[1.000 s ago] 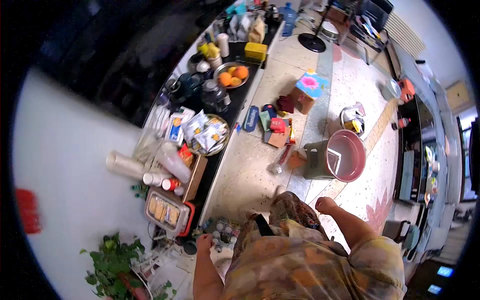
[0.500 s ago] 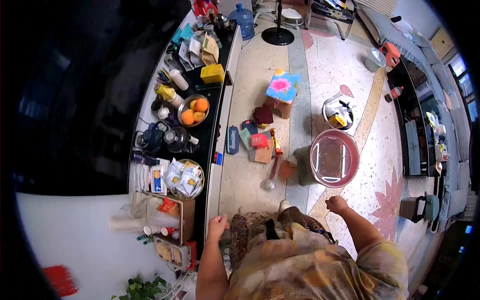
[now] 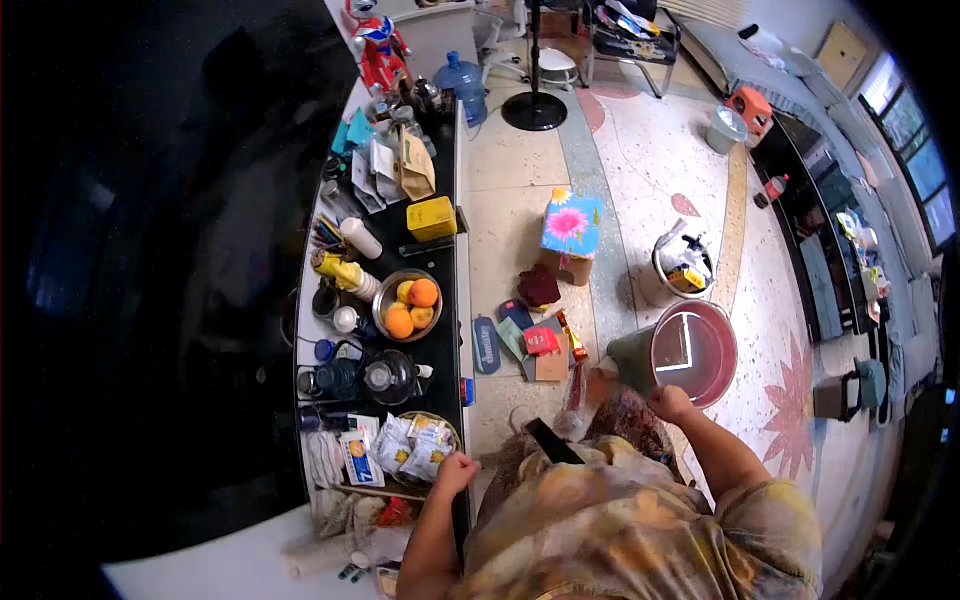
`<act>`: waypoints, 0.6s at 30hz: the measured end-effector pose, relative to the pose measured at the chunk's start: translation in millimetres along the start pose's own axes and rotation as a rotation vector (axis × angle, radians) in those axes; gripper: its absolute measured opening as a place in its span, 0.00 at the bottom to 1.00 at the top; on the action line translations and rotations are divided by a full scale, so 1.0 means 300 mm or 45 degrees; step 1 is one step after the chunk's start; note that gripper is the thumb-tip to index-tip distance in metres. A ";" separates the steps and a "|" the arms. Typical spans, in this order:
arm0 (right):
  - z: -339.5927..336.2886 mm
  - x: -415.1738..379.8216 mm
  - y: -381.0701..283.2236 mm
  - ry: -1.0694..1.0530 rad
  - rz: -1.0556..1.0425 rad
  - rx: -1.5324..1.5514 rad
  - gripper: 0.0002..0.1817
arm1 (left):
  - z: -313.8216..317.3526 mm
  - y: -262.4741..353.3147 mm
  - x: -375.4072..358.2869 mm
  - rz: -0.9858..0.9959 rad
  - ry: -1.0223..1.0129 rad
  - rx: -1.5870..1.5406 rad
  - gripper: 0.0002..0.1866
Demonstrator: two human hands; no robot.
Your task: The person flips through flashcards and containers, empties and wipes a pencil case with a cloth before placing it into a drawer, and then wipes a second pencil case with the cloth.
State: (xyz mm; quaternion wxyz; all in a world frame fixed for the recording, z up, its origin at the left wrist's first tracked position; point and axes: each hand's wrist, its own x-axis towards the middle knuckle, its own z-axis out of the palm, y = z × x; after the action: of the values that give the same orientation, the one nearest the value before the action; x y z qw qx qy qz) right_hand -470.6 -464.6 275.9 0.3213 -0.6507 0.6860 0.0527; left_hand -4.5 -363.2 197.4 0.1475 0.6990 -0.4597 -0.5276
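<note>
Moved forward since earlier: left hand [image 3: 455, 474] loosely clenched at six o'clock, beside packet basket [image 3: 458, 436]; right hand [image 3: 670, 402] clenched at four o'clock, by pink bucket [image 3: 718, 352]; nothing visibly grasped.

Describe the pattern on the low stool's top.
Stool top: blue, with a large pink flower and a smaller yellow one; best in the head view.

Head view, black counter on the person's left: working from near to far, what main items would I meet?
White packets, round jug, metal fruit bowl, yellow box, brown paper bag, red and silver toy figure.
</note>
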 end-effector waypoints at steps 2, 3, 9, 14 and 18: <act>0.006 0.035 -0.028 0.160 0.079 0.064 0.12 | -0.066 0.058 0.064 0.028 -0.011 0.105 0.14; -0.030 0.034 -0.084 0.218 0.127 0.146 0.13 | -0.100 0.102 0.090 0.066 0.008 0.198 0.14; -0.145 0.102 -0.175 0.428 0.180 0.240 0.13 | -0.155 0.226 0.311 -0.026 -0.108 0.044 0.12; -0.169 0.257 -0.141 0.415 0.183 0.246 0.08 | -0.124 0.325 0.440 0.091 -0.117 0.136 0.11; -0.178 0.466 -0.038 0.110 0.087 0.142 0.12 | -0.066 0.437 0.581 0.091 -0.174 0.335 0.12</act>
State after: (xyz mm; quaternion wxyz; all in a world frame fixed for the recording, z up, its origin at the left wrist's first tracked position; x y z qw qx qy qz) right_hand -472.5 -612.6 250.7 0.3252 -0.6098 0.7228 -0.0027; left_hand -47.3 -577.9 191.0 0.0417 0.6579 -0.5584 -0.5037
